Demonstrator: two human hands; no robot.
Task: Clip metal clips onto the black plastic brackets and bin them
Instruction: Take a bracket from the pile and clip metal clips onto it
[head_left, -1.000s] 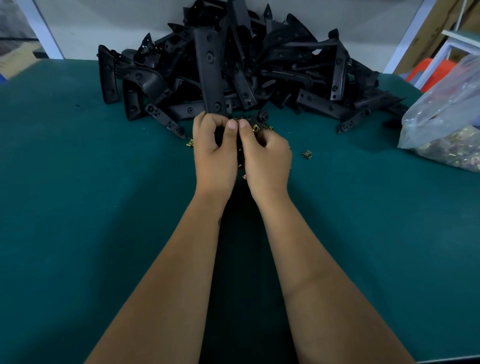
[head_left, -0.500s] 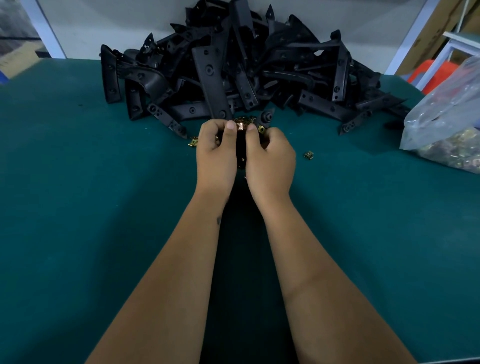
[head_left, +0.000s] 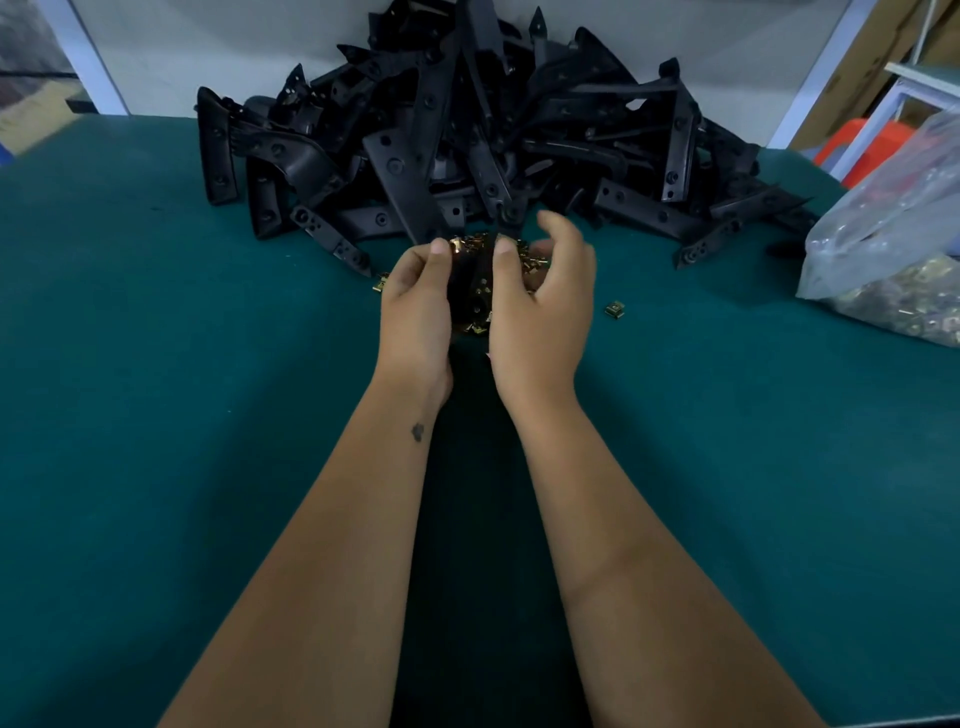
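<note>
Left hand (head_left: 415, 306) pinching black plastic bracket (head_left: 470, 283); right hand (head_left: 540, 306) loosely spread over gold metal clips (head_left: 475, 244) beyond the grip. Risk: clip slipping, scattering across green bench (head_left: 156, 364).

Black plastic brackets (head_left: 467, 145) lie heaped at the bench's far edge. One bracket (head_left: 470, 291) sits between both hands. Gold metal clips (head_left: 483, 247) cluster just beside it.

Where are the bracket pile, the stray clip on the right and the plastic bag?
bracket pile (head_left: 467, 156), head view, middle of heap
stray clip (head_left: 614, 310), head view, its top face
plastic bag (head_left: 893, 244), head view, its clear side
</note>
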